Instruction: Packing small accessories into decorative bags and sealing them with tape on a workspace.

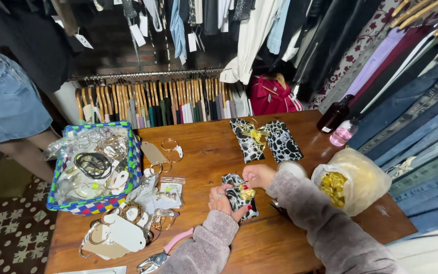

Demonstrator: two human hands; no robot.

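Gripping a black-and-white pouch [238,197], left hand [222,201] and right hand [257,175] fingers closed on it | gold bow [246,192] on top | two finished pouches [265,139] behind | pliers [164,254] near left sleeve | bag of bows [353,178] right

On the tabletop [280,238], a small pouch [238,195] sits near the front middle, between the left hand [222,202] and the right hand [257,175]. Behind it lie two more pouches [265,139], side by side. To the right rests a plastic bag [353,180] with ribbon bows [333,186] in it; two bottles [338,122] stand behind the bag. At the left edge sits a basket [93,167] with bracelets in it. Tags [122,234] and pliers [164,252] lie before the basket.
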